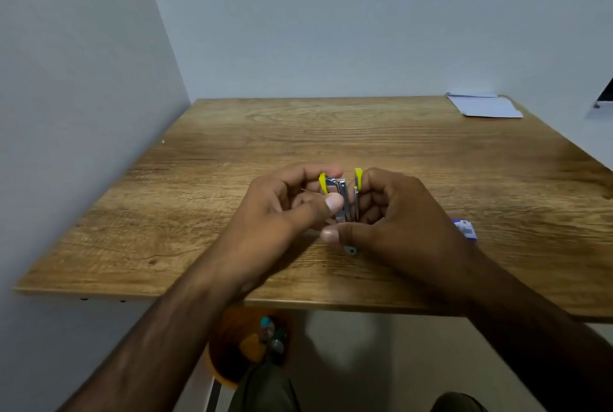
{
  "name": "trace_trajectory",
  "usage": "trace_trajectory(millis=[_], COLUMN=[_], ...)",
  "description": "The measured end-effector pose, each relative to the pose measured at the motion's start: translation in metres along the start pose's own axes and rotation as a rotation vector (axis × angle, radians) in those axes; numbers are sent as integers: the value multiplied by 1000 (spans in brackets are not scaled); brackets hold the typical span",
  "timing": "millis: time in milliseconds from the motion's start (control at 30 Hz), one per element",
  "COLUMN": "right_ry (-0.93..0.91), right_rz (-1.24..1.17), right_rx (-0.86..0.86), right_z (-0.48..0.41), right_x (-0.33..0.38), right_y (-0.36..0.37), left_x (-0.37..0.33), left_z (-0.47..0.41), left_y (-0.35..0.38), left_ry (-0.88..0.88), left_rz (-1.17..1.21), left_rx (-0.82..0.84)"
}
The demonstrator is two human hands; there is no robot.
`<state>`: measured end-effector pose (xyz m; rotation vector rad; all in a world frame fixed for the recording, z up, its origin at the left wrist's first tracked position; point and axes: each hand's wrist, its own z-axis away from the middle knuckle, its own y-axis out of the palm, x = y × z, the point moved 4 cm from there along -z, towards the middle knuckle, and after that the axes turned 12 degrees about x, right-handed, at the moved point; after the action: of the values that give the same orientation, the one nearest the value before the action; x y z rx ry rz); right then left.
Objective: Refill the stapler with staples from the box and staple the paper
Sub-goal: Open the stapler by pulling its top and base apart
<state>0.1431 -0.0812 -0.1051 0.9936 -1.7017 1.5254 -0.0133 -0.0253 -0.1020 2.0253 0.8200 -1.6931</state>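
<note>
Stapler (341, 199), yellow/metal, is sitting opened up between both hands above tabletop (232, 153) center; left hand (282, 209) & right hand (394, 212) are gripping it. Staple box (464, 228) is lying just right; paper (484, 106) far right corner.

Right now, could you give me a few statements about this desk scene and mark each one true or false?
1. Both hands, left and right, hold the stapler. True.
2. The stapler is lying flat on the table. False: it is held above the table.
3. The paper lies at the far right corner. True.
4. The staple box sits left of the hands. False: it peeks out beside the right hand.
</note>
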Motion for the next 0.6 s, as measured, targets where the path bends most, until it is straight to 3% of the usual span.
trace_trajectory(millis=[167,300,600], right_ry=[-15,20,-25], right_rz=[-221,-403,-527], right_rx=[51,104,-70], right_z=[-1,-1,-3], right_x=[-4,-5,-7], right_y=[9,6,5], left_x=[0,-11,-23], left_z=[-2,-11,-26], left_y=[3,0,2], left_ry=[35,32,61], left_rz=[-85,-316,-583], left_rx=[-35,-6,56])
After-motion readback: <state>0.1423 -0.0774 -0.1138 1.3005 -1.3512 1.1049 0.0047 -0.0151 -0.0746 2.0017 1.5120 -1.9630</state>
